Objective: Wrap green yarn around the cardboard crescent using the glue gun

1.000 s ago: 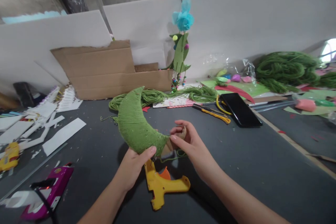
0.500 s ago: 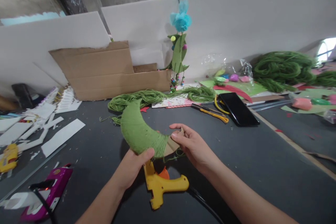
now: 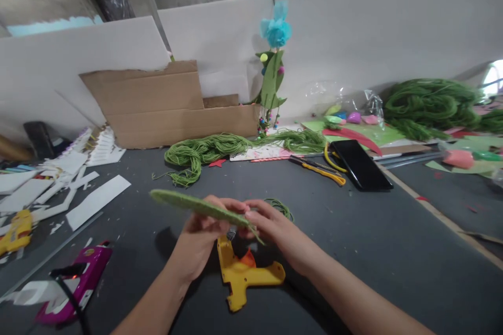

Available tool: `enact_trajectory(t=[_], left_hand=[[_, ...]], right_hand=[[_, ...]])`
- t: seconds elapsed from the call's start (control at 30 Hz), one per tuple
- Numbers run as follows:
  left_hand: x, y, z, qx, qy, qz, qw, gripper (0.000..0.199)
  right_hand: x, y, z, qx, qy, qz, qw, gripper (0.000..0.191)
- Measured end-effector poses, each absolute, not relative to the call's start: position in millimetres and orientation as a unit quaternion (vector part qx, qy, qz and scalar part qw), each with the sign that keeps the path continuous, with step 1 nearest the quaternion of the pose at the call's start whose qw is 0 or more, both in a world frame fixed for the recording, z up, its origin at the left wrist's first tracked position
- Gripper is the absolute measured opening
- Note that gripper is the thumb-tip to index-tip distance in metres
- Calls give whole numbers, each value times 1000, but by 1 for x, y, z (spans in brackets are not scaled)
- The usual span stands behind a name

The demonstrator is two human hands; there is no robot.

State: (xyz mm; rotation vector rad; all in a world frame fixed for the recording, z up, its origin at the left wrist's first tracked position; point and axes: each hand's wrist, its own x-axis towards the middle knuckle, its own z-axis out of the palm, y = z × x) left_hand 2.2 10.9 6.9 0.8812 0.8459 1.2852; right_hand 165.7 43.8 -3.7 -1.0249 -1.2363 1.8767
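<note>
A cardboard crescent wrapped in green yarn (image 3: 188, 203) is turned nearly edge-on above the dark table. My left hand (image 3: 206, 227) is closed around its middle, thumb on the near side. At its right end, the fingers of my right hand (image 3: 265, 222) are pinched together close to a loose yarn tail. Directly below lies a yellow glue gun (image 3: 251, 275) with an orange trigger. A small loop of green yarn (image 3: 281, 208) rests on the table behind my right hand.
Green yarn hanks (image 3: 208, 149) lie before a cardboard sheet (image 3: 157, 110). On the right are a black phone (image 3: 359, 165) and a yellow cutter (image 3: 324, 171). A purple device (image 3: 84, 282) and white foam scraps (image 3: 98, 201) occupy the left. A blue-flowered craft plant (image 3: 271, 78) stands behind.
The crescent has tipped from showing its broad face to nearly edge-on, its left tip swinging down and toward me. My right hand has moved left, closer to my left hand.
</note>
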Motion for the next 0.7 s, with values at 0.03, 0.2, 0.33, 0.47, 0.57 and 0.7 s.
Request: enact_trajectory(t=[0.03, 0.2, 0.33, 0.47, 0.57, 0.7], left_hand=[[1, 11, 6, 364, 391, 570, 624, 9], [-2, 14, 1, 337, 477, 575, 573, 21], [-2, 14, -1, 362, 481, 559, 570, 28], [-2, 14, -3, 373, 472, 547, 582, 26], [-1, 14, -3, 371, 462, 542, 596, 24], [1, 14, 3, 353, 441, 525, 636, 26]], right_hand=[[167, 45, -3, -426, -522, 645, 359, 26], [172, 45, 3, -409, -605, 543, 414, 20], [164, 37, 6, -361, -572, 634, 376, 23], [161, 35, 7, -409, -560, 644, 324, 12], [165, 36, 10, -447, -592, 582, 331, 11], [169, 37, 12, -444, -588, 586, 338, 13]])
